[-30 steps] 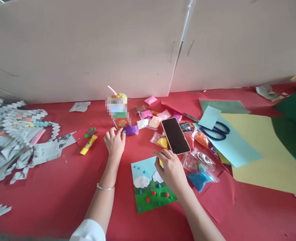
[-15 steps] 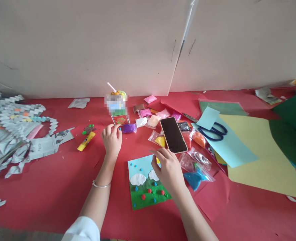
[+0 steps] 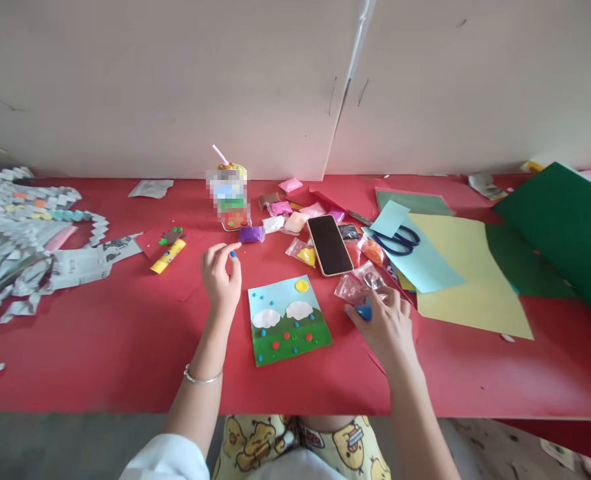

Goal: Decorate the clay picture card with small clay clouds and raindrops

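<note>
The right hand (image 3: 386,325) has left the square clay landscape picture (image 3: 286,319) and now pinches a clear packet of blue clay (image 3: 360,301) just right of it. The left hand (image 3: 220,274) has drawn back from the purple clay packet (image 3: 251,234), fingers loosely apart and empty. The red tabletop (image 3: 100,347) is strewn with coloured paper and backed by a pale wall.

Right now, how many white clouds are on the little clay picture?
2. Both sit side by side where the blue sky meets the green grass on the clay picture: one cloud on the left, the other to its right, just below the yellow sun.
</note>
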{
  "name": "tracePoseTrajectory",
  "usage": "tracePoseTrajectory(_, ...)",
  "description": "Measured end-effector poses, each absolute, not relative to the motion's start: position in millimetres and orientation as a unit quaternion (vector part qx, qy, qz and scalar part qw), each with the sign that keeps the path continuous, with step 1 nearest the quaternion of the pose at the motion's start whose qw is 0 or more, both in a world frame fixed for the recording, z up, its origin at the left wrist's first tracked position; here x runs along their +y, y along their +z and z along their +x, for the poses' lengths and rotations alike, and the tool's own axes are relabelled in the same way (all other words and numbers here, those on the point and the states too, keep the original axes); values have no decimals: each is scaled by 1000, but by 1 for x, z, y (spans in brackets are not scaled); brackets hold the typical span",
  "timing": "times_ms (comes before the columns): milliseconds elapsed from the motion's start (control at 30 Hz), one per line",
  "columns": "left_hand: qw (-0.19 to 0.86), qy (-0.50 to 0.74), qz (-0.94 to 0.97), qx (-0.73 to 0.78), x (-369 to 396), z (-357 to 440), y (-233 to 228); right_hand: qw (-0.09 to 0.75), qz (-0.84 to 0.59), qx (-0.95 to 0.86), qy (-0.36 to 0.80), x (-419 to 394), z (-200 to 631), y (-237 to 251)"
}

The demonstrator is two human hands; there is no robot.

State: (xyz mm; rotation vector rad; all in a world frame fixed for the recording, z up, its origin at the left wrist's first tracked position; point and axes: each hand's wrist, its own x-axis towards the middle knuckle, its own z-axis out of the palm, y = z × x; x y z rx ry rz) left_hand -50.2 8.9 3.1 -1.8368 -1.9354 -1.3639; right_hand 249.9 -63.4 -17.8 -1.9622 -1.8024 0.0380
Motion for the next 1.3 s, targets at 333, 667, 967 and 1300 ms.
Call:
tracePoseTrajectory(333,-308,-436,-726,-434,-30,13,16,356,-544,-751,112,-65,224,18)
tracePoseTrajectory(667,-520,-395,-624,-429,-33,5,8,437,-506,-624,404,-40,201,37)
tracePoseTrajectory(967,-502,-428,-615,-432,-29,-3,2,330,-505,-596,530,-19,224,36)
tracePoseTrajectory(1300,57,-440,-789,-425,-35,-3,6,345,-526,-682,373,-15,184,53)
